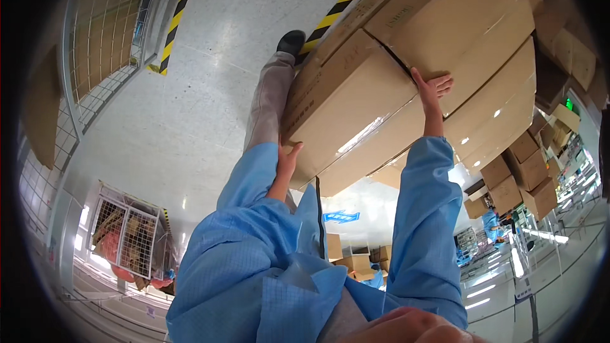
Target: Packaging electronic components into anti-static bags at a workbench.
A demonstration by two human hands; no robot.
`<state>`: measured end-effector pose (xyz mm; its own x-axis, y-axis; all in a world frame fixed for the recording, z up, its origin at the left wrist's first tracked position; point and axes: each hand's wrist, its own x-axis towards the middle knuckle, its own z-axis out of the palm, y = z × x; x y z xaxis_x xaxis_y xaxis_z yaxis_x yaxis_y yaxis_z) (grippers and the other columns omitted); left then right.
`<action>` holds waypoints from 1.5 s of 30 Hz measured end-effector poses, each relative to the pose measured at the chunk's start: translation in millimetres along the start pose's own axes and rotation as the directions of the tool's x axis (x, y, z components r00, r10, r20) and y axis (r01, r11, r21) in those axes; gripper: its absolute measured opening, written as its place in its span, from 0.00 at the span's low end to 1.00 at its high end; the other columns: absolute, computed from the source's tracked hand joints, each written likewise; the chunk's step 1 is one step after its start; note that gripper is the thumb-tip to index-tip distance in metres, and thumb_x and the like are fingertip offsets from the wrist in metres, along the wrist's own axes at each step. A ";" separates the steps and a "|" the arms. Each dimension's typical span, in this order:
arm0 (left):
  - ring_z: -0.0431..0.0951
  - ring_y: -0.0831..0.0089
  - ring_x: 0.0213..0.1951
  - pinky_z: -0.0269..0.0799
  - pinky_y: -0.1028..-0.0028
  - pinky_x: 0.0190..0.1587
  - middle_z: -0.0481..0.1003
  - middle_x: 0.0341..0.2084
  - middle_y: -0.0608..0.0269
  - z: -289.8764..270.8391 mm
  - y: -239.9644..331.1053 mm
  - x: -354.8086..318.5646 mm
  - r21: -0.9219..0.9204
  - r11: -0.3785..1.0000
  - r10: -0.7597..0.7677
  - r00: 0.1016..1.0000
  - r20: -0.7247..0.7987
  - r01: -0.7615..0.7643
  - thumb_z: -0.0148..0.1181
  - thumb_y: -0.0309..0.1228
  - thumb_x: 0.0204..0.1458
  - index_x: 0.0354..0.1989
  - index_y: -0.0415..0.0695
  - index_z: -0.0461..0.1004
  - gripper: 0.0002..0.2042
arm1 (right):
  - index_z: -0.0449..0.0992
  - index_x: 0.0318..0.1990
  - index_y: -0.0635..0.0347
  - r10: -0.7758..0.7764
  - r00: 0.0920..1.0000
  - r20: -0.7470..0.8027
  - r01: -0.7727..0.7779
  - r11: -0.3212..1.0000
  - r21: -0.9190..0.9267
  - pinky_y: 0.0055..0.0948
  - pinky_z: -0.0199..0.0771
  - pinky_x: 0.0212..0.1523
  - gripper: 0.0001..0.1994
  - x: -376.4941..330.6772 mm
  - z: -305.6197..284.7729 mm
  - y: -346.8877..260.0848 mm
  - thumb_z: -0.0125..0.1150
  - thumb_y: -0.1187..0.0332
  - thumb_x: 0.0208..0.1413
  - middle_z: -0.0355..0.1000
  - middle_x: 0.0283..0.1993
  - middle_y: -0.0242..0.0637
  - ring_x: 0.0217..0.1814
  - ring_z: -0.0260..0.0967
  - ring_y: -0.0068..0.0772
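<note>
A large taped cardboard box (352,98) lies in front of me, at the left of a row of similar boxes. At its near left corner is my left hand (287,162). The thumb lies over the cardboard; the other fingers wrap the side and are mostly hidden. My right hand (433,87) rests near the seam between this box and the neighbouring cardboard box (473,32). Its fingers are stretched out on the cardboard, with the thumb apart. Both arms wear blue sleeves.
My leg (267,98) stands close against the box's left side. Black-and-yellow tape (184,9) marks the grey floor (219,70). At the left is a wire mesh cage (105,38). More cardboard boxes (521,171) are stacked at the right. A blue arrow (341,216) is on the floor.
</note>
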<state>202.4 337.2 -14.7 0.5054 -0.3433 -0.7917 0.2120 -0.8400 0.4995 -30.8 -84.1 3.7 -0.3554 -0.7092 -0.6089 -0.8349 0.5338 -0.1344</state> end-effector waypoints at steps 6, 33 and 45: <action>0.56 0.58 0.63 0.49 0.67 0.66 0.57 0.61 0.44 9.6 9.6 -5.5 -0.094 0.996 -0.013 1.000 -0.018 0.011 0.71 0.43 0.41 0.62 0.30 0.53 0.44 | 0.17 0.66 0.64 0.013 1.000 0.021 -0.012 1.000 -0.003 0.52 0.16 0.69 0.72 6.8 -1.0 3.4 0.66 0.30 0.32 0.09 0.70 0.57 0.73 0.03 0.58; 0.55 0.56 0.64 0.48 0.64 0.66 0.57 0.62 0.45 13.0 22.4 -4.9 -0.136 0.989 -0.056 0.996 0.073 0.066 0.71 0.40 0.42 0.65 0.37 0.52 0.44 | 0.16 0.66 0.62 0.026 1.000 0.006 -0.026 0.997 -0.073 0.50 0.15 0.69 0.70 16.6 -4.3 9.3 0.62 0.29 0.35 0.08 0.70 0.55 0.73 0.03 0.56; 0.56 0.52 0.63 0.51 0.62 0.65 0.57 0.61 0.42 8.1 34.4 4.0 0.184 0.983 -0.046 0.992 0.119 0.024 0.69 0.38 0.44 0.65 0.37 0.51 0.42 | 0.15 0.66 0.61 0.023 0.999 0.027 -0.021 0.997 -0.071 0.52 0.15 0.69 0.69 20.3 -3.4 7.4 0.61 0.28 0.36 0.08 0.70 0.56 0.72 0.03 0.59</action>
<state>204.9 303.5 -3.5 0.3919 -0.3514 -0.8503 0.0663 -0.9110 0.4070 -45.6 -96.1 -7.0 -0.3631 -0.6843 -0.6324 -0.8548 0.5147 -0.0660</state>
